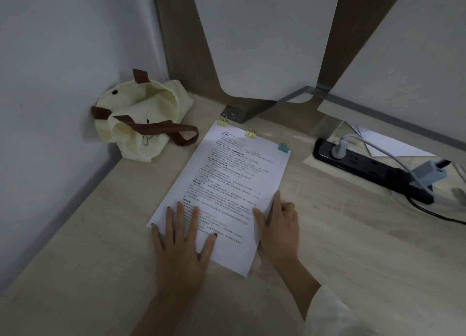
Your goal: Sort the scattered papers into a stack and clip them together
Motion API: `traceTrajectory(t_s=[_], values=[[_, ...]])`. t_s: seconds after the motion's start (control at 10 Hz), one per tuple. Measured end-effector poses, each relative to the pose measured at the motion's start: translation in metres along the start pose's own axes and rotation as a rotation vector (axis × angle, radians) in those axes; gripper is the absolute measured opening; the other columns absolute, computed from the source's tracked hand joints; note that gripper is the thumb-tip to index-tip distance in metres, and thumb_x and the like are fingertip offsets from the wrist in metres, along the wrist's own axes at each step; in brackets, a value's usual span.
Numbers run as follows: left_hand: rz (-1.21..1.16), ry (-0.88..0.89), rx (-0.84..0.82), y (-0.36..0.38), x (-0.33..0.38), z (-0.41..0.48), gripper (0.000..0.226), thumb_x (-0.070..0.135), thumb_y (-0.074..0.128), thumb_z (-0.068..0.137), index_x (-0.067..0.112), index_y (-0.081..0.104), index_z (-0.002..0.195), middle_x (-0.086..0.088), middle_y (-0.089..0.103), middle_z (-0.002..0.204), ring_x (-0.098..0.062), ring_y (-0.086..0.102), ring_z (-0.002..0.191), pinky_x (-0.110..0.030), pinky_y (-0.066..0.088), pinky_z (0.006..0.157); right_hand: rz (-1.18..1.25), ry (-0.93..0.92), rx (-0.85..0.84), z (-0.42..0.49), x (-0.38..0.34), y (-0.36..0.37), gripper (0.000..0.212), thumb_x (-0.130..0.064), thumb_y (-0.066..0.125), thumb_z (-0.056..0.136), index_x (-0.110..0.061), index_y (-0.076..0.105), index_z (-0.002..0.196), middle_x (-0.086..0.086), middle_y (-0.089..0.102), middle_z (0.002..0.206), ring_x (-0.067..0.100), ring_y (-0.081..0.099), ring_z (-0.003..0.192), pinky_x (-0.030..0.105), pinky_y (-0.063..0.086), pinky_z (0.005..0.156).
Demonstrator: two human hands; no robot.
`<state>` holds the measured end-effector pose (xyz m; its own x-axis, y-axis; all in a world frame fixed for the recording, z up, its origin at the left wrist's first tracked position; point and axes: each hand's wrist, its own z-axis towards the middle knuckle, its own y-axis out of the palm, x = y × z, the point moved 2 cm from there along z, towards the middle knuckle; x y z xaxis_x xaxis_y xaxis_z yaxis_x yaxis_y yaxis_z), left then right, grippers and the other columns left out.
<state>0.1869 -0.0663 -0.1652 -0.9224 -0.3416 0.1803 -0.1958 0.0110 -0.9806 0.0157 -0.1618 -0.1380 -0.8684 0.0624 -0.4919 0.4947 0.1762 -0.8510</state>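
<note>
A stack of white printed papers [227,182] lies at an angle on the wooden desk [340,235]. Three binder clips sit along its far edge: a yellow clip [223,122] at the left corner, a second yellow clip [251,132] in the middle and a blue clip [284,146] at the right corner. My left hand [181,237] presses flat on the stack's near left part, fingers spread. My right hand [280,224] rests at the stack's right edge, index finger and thumb lying on the paper, the other fingers curled on the desk beside it.
A cream cloth bag [141,119] with brown straps sits in the back left corner by the wall. A black power strip [373,169] with plugs and cables lies at the right. A loose white sheet [393,144] lies behind it. A metal lamp base [234,115] stands just beyond the stack.
</note>
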Motion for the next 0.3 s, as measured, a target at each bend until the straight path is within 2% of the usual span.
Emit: traceTrajectory(t_s=[0.1,0.2,0.3], values=[[0.025,-0.004,-0.022,0.000,0.000,0.000,0.077,0.064,0.005,0.088,0.018,0.024,0.146,-0.016,0.024,0.153,-0.031,0.016,0.141,-0.054,0.008,0.112,0.001,-0.023,-0.055,0.002,0.003,-0.002,0.069,-0.043,0.042,0.092,-0.014,0.011,0.147,0.008,0.039,0.124,0.022,0.039,0.112,0.029,0.034,0.097],[0.048,0.017,-0.010,0.003,-0.003,0.004,0.077,0.063,0.004,0.089,0.015,0.028,0.145,-0.018,0.030,0.150,-0.032,0.021,0.139,-0.055,0.013,0.111,0.142,-0.037,-0.160,0.002,0.009,-0.008,0.055,-0.036,0.047,0.092,-0.017,0.027,0.139,0.006,0.045,0.110,0.022,0.042,0.102,0.031,0.040,0.092],[-0.010,0.019,-0.017,-0.003,-0.003,-0.010,0.073,0.058,0.006,0.092,0.012,0.037,0.139,-0.019,0.042,0.143,-0.032,0.036,0.133,-0.053,0.024,0.108,0.418,-0.014,-0.283,-0.023,0.019,-0.029,0.019,-0.027,0.051,0.092,-0.026,0.041,0.109,-0.004,0.043,0.087,0.011,0.044,0.078,0.011,0.044,0.065]])
